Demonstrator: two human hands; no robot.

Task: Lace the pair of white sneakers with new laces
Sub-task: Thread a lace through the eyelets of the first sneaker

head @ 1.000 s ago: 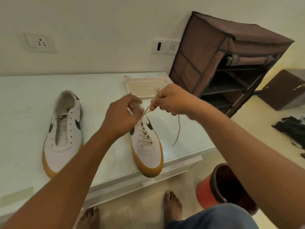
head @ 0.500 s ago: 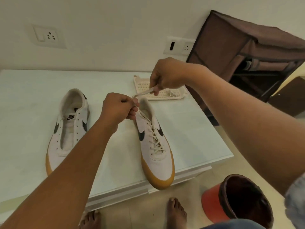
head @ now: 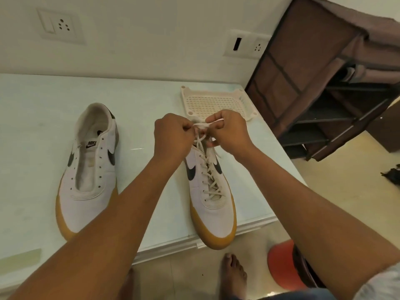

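White lace sits pinched between my left hand and right hand; the tongue of the unlaced sneaker seemingly reads NIKE.

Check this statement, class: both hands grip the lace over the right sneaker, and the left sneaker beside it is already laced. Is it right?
No. The left sneaker has no lace; the head view shows its eyelets bare. The rest stands: the left hand and right hand grip the lace over the right sneaker.
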